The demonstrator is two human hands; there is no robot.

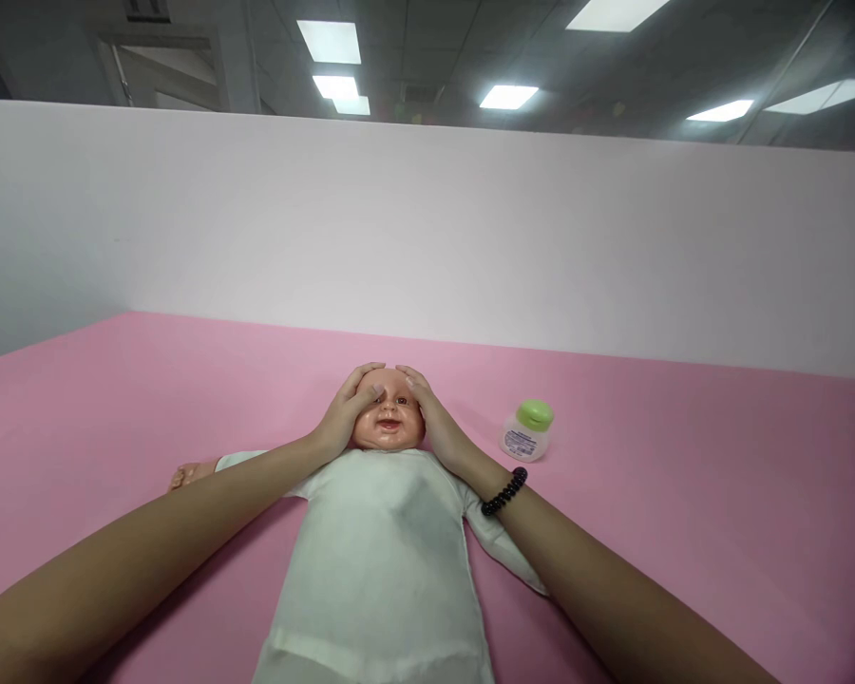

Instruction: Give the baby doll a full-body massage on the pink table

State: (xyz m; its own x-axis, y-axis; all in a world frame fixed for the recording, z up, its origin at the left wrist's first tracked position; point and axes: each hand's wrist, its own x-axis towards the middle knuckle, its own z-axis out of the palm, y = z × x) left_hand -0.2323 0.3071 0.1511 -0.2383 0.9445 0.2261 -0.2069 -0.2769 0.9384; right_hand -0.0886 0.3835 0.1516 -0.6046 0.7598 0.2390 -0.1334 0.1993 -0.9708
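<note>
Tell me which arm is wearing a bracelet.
The right arm, nearer the green-capped bottle: a black beaded bracelet circles it, while the left arm is bare.

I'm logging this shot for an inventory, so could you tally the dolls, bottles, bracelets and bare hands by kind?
Doll: 1
Green-capped bottle: 1
Black bracelet: 1
Bare hands, left hand and right hand: 2
Total: 5

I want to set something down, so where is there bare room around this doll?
The pink surface looks bare right of the green-capped bottle and left of the doll's outstretched arm. It's crowded at the doll's head, cupped by your left hand and right hand, and along your forearms.
</note>
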